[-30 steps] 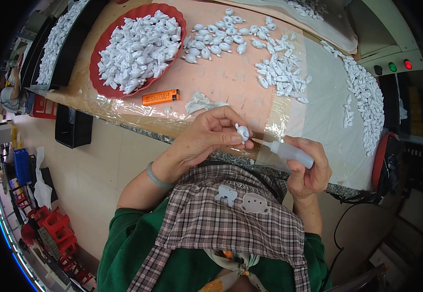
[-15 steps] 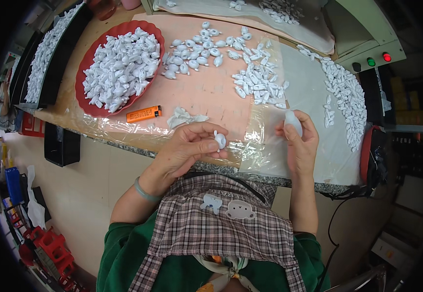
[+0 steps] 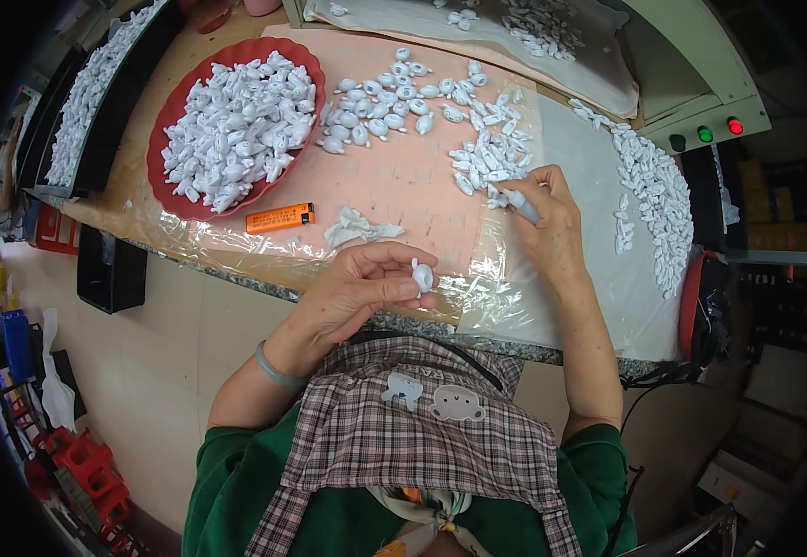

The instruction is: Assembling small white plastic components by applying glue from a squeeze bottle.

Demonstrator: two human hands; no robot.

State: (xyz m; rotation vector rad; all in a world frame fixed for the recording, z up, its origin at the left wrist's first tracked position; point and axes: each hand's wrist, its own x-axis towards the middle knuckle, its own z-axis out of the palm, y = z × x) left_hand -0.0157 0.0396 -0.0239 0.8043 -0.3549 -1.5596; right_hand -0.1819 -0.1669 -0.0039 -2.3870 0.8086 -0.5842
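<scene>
Head view: my left hand [image 3: 366,286] pinches a figurine [image 3: 424,277], right hand [image 3: 550,221] clasps a bottle [image 3: 523,208]; lighter [image 3: 280,217] near red bowl [image 3: 156,160] of white parts [image 3: 236,130].

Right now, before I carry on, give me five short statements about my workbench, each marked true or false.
1. The left hand holds a small white piece. True.
2. The right hand is empty. False: the right hand holds a pale bottle.
3. The orange lighter lies beside the red bowl. True.
4. A crumpled tissue is in the bowl. False: the crumpled tissue lies outside it.
5. White pieces are heaped in the red bowl. True.
</scene>
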